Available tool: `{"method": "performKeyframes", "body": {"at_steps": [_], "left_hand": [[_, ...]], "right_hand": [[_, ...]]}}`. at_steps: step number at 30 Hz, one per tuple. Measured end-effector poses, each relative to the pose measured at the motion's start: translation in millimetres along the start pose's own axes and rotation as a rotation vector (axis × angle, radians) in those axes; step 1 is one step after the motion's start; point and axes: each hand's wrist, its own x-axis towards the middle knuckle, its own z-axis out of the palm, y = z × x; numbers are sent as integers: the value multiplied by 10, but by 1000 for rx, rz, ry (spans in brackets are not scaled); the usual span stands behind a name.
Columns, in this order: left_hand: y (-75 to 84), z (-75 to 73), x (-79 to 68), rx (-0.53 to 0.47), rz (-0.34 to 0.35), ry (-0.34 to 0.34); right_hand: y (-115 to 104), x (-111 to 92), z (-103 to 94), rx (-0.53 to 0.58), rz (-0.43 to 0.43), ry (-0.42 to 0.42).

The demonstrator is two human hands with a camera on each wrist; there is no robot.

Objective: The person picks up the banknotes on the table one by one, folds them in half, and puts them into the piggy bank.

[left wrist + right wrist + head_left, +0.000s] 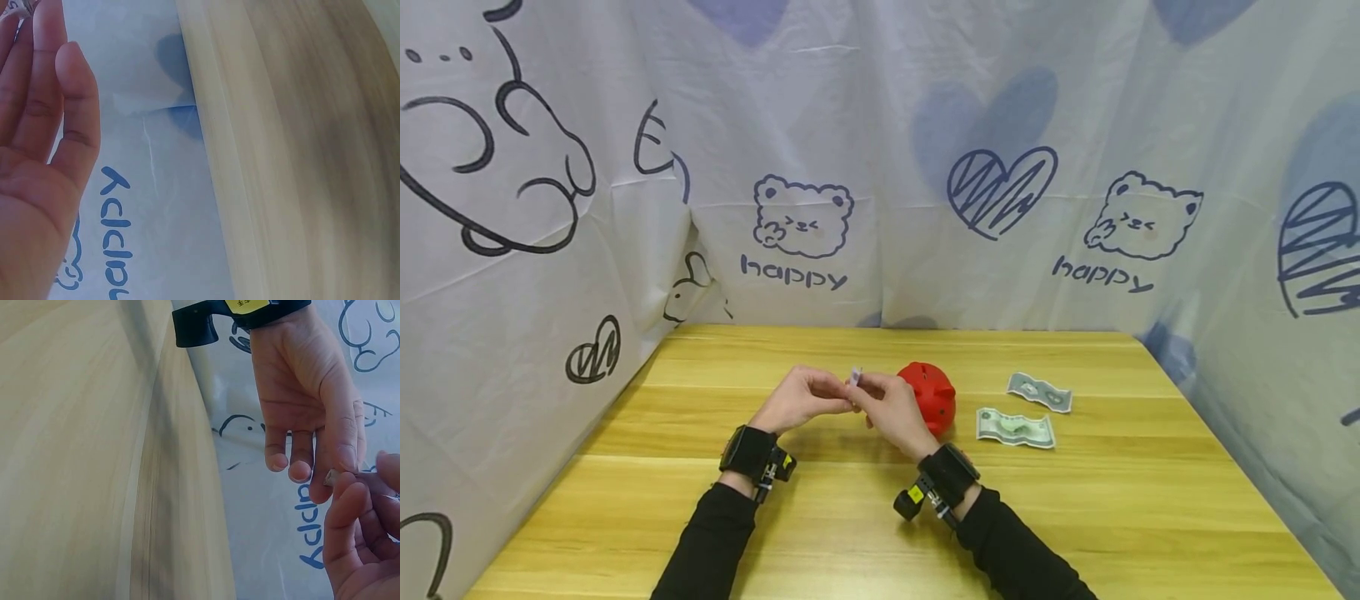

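Note:
Above the table, my left hand point(801, 398) and right hand point(895, 412) meet at the fingertips. Between them is a small, tightly folded banknote point(855, 377), pinched by both. In the right wrist view, one end of the folded note point(329, 477) pokes out between the fingers, and the rest is covered. The left wrist view catches only a printed corner of it at the top left. Just behind and right of my right hand stands a red piggy bank point(934, 398), partly hidden by that hand, with a dark slot on top.
Two creased banknotes lie right of the piggy bank: a greyish one point(1040, 392) farther back and a greenish one point(1015, 428) nearer. The wooden table point(850, 533) ends at a printed white curtain point(895, 275) behind and at the sides.

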Motion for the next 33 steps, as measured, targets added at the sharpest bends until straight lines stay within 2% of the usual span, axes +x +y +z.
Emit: {"method": "performKeyframes", "body": {"at_steps": [8,16,33], "left_hand": [[-1,-1,8,14,6,-6],[4,-8,6,62,13,10],[1,35,32,45,22,36]], "right_hand": [[19,12,-6,-5,5,3],[16,5,17,-15,-24,9],[20,-6,9,-54,-11,-2]]}}
